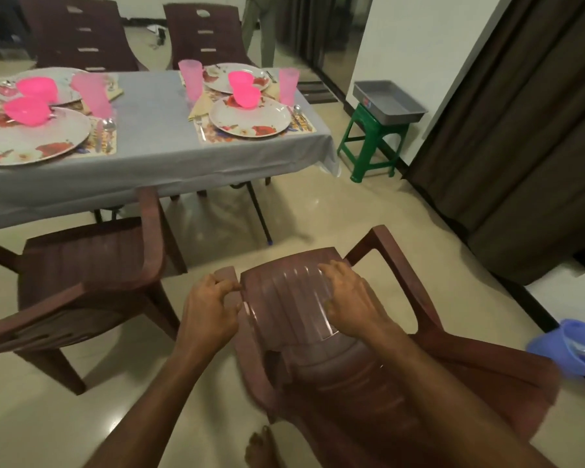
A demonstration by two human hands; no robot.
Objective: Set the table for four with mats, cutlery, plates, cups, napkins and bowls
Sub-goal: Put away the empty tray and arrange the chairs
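Glossy ribbed brown plastic armchair [294, 298]; matt grey cloth tablecloth [149, 106]; translucent pink plastic cups [190, 79] and bowls [245, 94]; glossy floral plates [250, 118]; polished tile floor [217, 214]; green plastic stool [372, 140]; grey metal tray [387, 101].

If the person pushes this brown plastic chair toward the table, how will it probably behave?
The brown chair looks like moulded plastic, so probably light. The glossy floor suggests it slides easily. Both hands, left hand and right hand, grip its top, so it may tip.

No text, brand or number can be read anywhere; a small red-and-blue sticker [366, 104] on the grey metal tray [390, 103] is too blurred.
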